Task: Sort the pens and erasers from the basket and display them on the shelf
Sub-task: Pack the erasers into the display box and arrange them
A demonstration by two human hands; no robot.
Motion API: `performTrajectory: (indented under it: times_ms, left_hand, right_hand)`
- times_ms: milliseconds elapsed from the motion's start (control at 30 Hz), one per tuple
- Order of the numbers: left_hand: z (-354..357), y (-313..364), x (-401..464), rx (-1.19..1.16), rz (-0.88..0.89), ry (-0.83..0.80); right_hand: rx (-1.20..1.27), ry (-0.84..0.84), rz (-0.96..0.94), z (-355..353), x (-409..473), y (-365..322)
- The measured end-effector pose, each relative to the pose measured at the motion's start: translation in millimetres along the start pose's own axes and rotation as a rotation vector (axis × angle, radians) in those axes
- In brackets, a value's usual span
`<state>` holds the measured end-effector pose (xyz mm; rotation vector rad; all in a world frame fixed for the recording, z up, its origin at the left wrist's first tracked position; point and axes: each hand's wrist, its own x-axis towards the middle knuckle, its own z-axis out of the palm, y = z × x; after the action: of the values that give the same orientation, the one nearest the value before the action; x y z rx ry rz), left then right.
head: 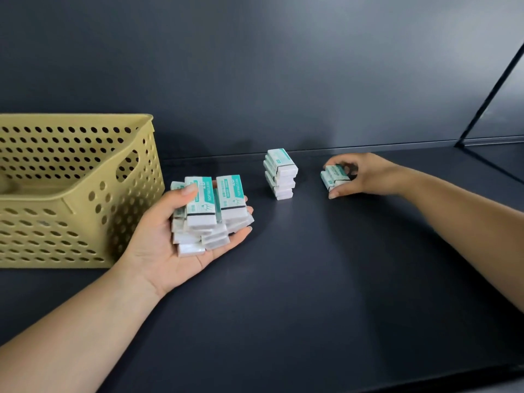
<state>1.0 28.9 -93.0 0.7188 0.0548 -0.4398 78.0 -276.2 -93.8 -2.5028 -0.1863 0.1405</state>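
Head view: right-hand fingers (pixel 337 160) pinch erasers (pixel 333 177).

A dark blue-grey shelf board (pixel 283 293) spreads under and ahead of the right hand's fingers (pixel 337 163) and the left hand's fingers (pixel 243 234). Just behind the right fingertips it meets a matte back panel (pixel 255 66) of the same colour along a thin raised seam. Beyond and to the right of those fingers a black diagonal strut (pixel 490 89) rises from the rear corner. Soft light brightens the panel high above the right fingers, and faint shadows lie on the board near both sets of fingers.
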Motion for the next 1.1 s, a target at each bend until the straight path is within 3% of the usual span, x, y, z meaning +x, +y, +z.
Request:
performTrajectory:
  times_ms: [100, 300, 733, 933, 1100]
  left_hand:
    - [1, 0, -1, -0.02, 0.01, 0.01]
    - [2, 1, -2, -0.011, 0.009, 0.026]
    - [-1, 0, 1, -0.059, -0.001, 0.073]
    - [2, -1, 1, -0.077, -0.008, 0.112]
    - [11, 0, 9, -0.061, 0.074, 0.218]
  right_hand:
    - [0.22, 0.094, -0.097, -11, -5, -23]
    - [0.081, 0.064, -0.266, -21, 5, -84]
    - [-0.068, -0.138, -0.209, -2, 21, -91]
    - [0.114, -0.14, -0.194, 5, 20, -85]
    - [0.537, -0.006, -0.071, 24, 19, -82]
